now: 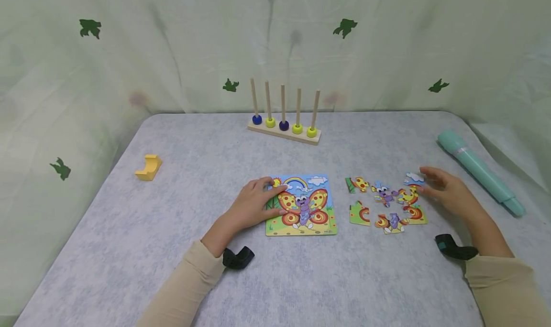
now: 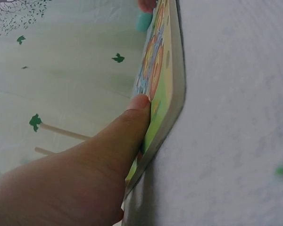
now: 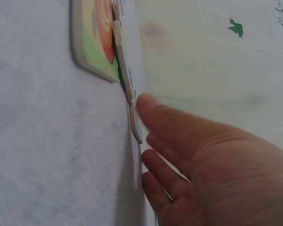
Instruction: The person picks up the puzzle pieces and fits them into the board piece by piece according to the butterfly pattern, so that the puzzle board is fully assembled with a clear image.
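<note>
My left hand (image 1: 251, 205) rests on the left side of a square butterfly picture board (image 1: 312, 225), thumb and forefinger extended over its face. In the left wrist view the thumb (image 2: 127, 120) lies across the board's surface near a rounded corner. My right hand (image 1: 449, 193) is at the right end of a group of loose jigsaw pieces, its fingers spread beside the cloud piece (image 1: 414, 178). The right wrist view shows the thumb (image 3: 162, 115) overlapping a thin piece (image 3: 136, 125), other fingers loosely bent. Butterfly body pieces (image 1: 384, 193) and a green corner piece (image 1: 358, 214) lie nearby.
A wooden peg stand (image 1: 284, 133) with blue and yellow beads stands at the back. The yellow curved block (image 1: 149, 168) lies at the left. A teal microphone-shaped object (image 1: 479, 169) lies beyond my right hand. A leaf-printed curtain (image 1: 206, 45) hangs behind the table.
</note>
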Motion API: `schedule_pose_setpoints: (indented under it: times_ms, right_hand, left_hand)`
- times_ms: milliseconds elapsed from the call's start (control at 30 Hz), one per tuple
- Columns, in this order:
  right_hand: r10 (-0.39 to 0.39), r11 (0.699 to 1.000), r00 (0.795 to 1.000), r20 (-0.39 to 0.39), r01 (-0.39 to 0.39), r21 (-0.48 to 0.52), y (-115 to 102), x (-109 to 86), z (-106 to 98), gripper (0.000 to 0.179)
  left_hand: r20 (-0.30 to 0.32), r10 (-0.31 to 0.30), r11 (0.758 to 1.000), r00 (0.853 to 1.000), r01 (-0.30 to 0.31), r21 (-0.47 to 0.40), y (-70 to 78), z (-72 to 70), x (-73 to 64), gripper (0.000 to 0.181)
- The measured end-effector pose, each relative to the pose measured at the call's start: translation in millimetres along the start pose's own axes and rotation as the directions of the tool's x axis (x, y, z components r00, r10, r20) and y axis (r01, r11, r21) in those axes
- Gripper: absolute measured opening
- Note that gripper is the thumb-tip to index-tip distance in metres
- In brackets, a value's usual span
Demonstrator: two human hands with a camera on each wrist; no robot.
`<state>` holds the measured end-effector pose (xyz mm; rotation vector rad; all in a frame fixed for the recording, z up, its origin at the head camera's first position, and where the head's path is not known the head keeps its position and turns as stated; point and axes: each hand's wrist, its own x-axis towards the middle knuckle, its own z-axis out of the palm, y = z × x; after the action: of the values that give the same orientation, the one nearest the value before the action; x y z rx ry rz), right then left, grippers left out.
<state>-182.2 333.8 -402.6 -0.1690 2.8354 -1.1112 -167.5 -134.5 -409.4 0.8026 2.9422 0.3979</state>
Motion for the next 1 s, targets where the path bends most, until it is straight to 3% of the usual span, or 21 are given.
schedule_pose_setpoints:
  times_ms: [333, 467, 733, 833, 1000]
  right_hand:
    - [-0.058, 0.992, 0.997, -0.041, 0.053, -0.115, 4, -0.2, 5, 0.051]
    - [-0.068, 0.988, 0.993, -0.094, 0.054, -0.147, 2, -0.6, 6, 0.044]
    - [-0.065, 0.995, 0.973, -0.223, 0.047, -0.084, -9, 0.1, 5, 0.050]
    - [-0.113, 0.992, 0.950, -0.290, 0.091, -0.087, -8, 6.4, 8, 0.048]
    - [-0.257, 0.965, 0.871, -0.419, 0.255, -0.061, -12, 21.9, 22, 0.039]
  left_hand:
    - [-0.011, 0.001, 1.000, 1.000, -0.001, -0.028, 0.7, -0.3, -1.6, 0.062]
    - [-0.013, 0.004, 1.000, 1.000, -0.005, -0.028, -0.2, 0.6, -1.5, 0.062]
    - [-0.021, 0.008, 1.000, 1.000, -0.009, -0.025, -1.3, 1.4, -1.3, 0.062]
    - [-0.019, 0.009, 1.000, 1.000, -0.009, -0.029, -1.5, 1.5, -1.1, 0.062]
    - [-0.020, 0.007, 0.999, 1.000, -0.007, -0.033, -0.9, 1.2, -1.0, 0.062]
